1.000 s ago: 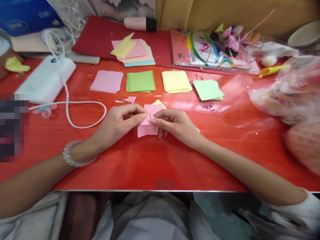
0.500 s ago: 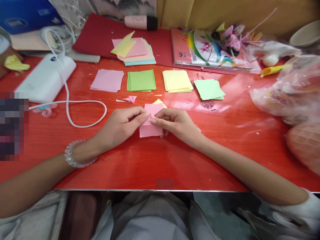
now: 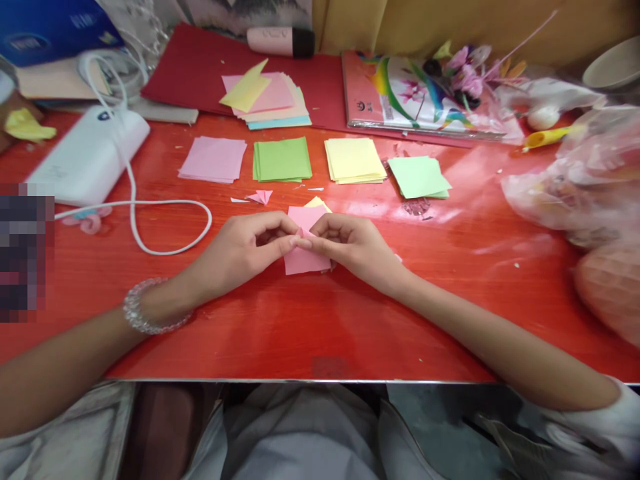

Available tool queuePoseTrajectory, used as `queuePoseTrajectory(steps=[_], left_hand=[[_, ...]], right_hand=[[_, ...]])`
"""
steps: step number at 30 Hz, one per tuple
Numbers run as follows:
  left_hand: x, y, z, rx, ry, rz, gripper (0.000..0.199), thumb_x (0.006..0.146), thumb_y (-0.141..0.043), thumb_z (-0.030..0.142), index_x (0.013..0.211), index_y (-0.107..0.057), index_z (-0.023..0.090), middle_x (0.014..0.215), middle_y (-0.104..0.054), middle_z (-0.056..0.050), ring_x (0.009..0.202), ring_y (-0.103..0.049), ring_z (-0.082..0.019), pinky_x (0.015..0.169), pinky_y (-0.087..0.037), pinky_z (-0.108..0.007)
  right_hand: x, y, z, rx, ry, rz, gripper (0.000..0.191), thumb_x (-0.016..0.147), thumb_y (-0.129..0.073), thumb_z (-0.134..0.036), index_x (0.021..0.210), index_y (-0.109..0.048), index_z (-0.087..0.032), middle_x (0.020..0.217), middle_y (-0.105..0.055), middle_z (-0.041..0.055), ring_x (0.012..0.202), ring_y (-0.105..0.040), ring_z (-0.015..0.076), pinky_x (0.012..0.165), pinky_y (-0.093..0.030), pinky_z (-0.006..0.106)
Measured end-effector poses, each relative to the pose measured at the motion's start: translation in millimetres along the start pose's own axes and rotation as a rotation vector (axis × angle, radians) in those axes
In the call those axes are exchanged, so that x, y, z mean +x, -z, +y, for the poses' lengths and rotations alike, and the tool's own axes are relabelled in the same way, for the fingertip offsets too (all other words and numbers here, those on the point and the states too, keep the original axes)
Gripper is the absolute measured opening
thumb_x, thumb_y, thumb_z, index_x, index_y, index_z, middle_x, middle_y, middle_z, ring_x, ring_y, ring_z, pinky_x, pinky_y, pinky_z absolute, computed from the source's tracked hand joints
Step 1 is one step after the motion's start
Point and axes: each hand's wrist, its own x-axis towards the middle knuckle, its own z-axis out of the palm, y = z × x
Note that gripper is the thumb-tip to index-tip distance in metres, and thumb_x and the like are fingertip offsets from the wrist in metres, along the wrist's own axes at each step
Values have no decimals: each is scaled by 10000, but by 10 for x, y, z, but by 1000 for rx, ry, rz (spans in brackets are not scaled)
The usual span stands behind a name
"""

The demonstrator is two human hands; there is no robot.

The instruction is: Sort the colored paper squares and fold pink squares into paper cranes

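Observation:
Between my hands, at the middle of the red table, is a pink paper, pinched by the thumbs and fingers of both. My left hand comes in from the left, with a clear beaded bracelet on the wrist. My right hand grips the paper from the right, its thumb tip beside the left thumb tip. A corner of yellow paper shows behind the pink sheet. Just beyond my left hand lies a small folded pink piece.
Beyond the hands, pink, green, yellow and mint paper stacks form a row. A white power bank with a looped cable sits left. Plastic bags lie right; a patterned packet lies behind.
The lower part of the pink paper has shifted slightly right. My thumb tips have come closer together over it.

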Motion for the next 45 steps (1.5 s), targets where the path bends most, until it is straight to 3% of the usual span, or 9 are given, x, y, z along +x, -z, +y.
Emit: queuePoseTrajectory(steps=[5, 10, 20, 26, 36, 45], left_hand=[[4, 0, -1, -47, 53, 42, 277, 887, -456, 365, 725, -564, 168, 613, -512, 27, 527, -414, -83, 514, -337, -207], [10, -20, -54, 45, -9, 45, 264, 837, -539, 414, 760, -614, 173, 701, -581, 12, 611, -473, -98, 566, -365, -205], [1, -18, -44, 130, -62, 59, 327, 863, -483, 446, 761, -629, 173, 723, -622, -3, 662, -522, -116, 612, -394, -215], [-4, -19, -41, 112, -69, 51, 273, 859, -510, 387, 741, -628, 170, 710, -620, 12, 653, -528, -103, 606, -386, -205], [-4, -29, -41, 111, -56, 58, 300, 857, -490, 401, 731, -624, 165, 707, -626, 1, 649, -520, -113, 606, -379, -216], [2, -2, -29, 56, 44, 150, 265, 848, -522, 406, 736, -598, 178, 692, -589, 17, 584, -461, -98, 559, -360, -222]], right_hand=[[-7, -12, -2, -36, 7, -2, 342, 751, -666, -466, 704, -548, -149, 625, -505, -28, 547, -445, 67, 476, -327, 195], [-13, -16, -9, -151, 63, -36, 329, 781, -642, -450, 682, -552, -149, 587, -443, -46, 531, -356, 57, 472, -270, 203], [-26, 1, -36, -190, 71, -51, 385, 846, -529, -502, 685, -549, -152, 637, -452, -23, 579, -388, 79, 514, -295, 221], [-16, 1, -7, -151, 80, -82, 328, 805, -604, -464, 721, -586, -147, 633, -490, -25, 569, -403, 76, 507, -300, 216], [3, 1, 23, -192, 103, -69, 353, 792, -623, -464, 650, -507, -162, 573, -428, -49, 527, -354, 65, 469, -258, 212], [-8, 14, 37, -115, 87, -42, 292, 865, -546, -438, 768, -507, -165, 648, -526, -30, 531, -533, 76, 512, -425, 207]])
